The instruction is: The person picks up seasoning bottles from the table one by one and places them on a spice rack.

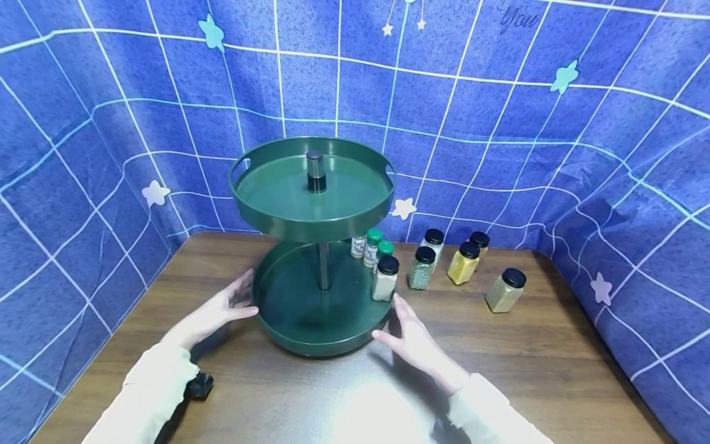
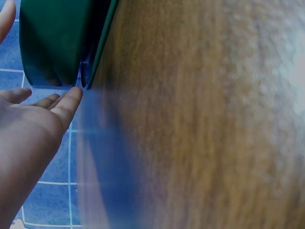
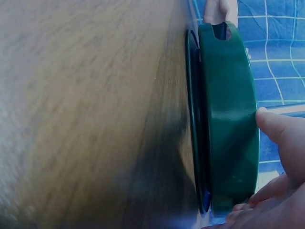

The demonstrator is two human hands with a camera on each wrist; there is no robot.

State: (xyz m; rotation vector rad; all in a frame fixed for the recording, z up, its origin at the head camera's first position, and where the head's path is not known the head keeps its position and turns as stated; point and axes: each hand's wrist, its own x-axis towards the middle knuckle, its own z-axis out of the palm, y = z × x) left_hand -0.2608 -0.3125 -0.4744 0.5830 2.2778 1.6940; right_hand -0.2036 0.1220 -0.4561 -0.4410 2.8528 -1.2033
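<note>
A two-tier green turntable tray (image 1: 327, 342) stands on the table, its tiers joined by a metal post (image 1: 324, 265). My left hand (image 1: 235, 302) is at the left side of the lower tier, fingers spread along the rim. On the opposite side, my right hand (image 1: 413, 339) has its thumb at the rim and its other fingers along the outer wall, partly hidden in the right wrist view. On the lower tier's right side stand a black-lidded jar (image 1: 385, 283) of pale powder and several small spice bottles (image 1: 371, 251), two showing green caps.
Right of the tray stand several black-lidded jars: one of green herbs (image 1: 421, 271), a yellow one (image 1: 463, 265), a beige one (image 1: 505, 293) nearer the right edge, and others behind. A blue grid-patterned cloth (image 1: 355, 80) hangs around the wooden table (image 1: 266, 394).
</note>
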